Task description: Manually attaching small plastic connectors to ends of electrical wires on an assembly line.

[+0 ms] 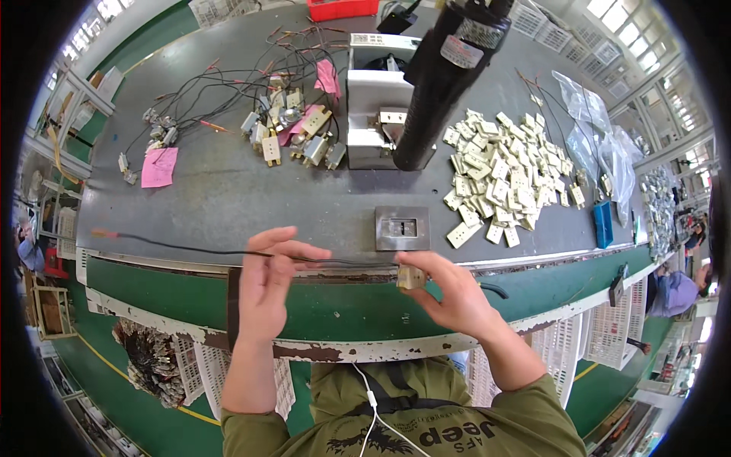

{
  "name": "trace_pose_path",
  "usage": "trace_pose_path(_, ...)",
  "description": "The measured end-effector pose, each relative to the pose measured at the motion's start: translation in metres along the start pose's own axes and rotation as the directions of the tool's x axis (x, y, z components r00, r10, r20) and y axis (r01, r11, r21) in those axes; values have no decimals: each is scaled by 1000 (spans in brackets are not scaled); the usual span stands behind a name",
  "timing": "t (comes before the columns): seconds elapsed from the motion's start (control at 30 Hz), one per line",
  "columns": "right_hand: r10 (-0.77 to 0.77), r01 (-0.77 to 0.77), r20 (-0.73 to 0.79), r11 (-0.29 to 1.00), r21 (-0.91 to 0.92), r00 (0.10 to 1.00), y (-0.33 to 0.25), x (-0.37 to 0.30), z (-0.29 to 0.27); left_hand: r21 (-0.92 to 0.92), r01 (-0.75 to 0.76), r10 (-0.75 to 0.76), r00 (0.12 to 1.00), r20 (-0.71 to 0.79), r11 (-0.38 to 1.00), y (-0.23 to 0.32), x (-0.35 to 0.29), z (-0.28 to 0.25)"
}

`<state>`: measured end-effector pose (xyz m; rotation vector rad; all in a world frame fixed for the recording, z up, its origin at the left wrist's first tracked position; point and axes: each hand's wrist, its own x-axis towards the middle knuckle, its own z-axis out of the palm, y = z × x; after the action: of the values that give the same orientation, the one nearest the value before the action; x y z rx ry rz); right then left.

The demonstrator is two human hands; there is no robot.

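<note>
My right hand (pixel 454 295) grips a small cream block-shaped connector (pixel 411 277) between thumb and fingers, just over the table's front edge. From the connector a thin black wire (pixel 183 247) stretches left, ending in a reddish tip. My left hand (pixel 268 286) has its fingers stretched toward the right and apart. The wire crosses this hand between thumb and fingers, without a visible firm grip. Just beyond my right hand lies a dark square metal fixture (pixel 402 228) with a slotted recess in its middle.
A heap of cream blocks (pixel 506 175) covers the right side, near clear plastic bags (pixel 601 137) and a blue bin (pixel 603 225). A black cylindrical tool (pixel 449 84) leans over a white metal stand (pixel 369 99). Wired connectors (pixel 293 126) and a pink paper (pixel 159 167) lie left.
</note>
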<state>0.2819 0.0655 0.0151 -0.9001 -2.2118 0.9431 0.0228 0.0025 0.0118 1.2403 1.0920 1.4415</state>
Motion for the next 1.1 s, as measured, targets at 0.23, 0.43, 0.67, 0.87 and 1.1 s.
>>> trace_pose_path(0.23,17,-17,-5,999,39,1000,-9,-2,14,94,209,-224,958,182,973,-27,-21,46)
trace_pose_path(0.43,40,-44,41,995,90,998,-12,4,12,162,103,-126,982,140,981,-27,-20,45)
trace_pose_path(0.67,-5,4,23,998,60,1000,-10,6,13,320,-32,-38,977,209,947,-25,-14,43)
trace_pose_path(0.87,9,-12,20,992,124,1000,-10,4,3,362,-12,-85,964,253,932,-15,-11,43)
trace_pose_path(1.1,234,-264,-524,964,19,819,61,12,-68,364,7,126,932,-339,932,3,-41,-41)
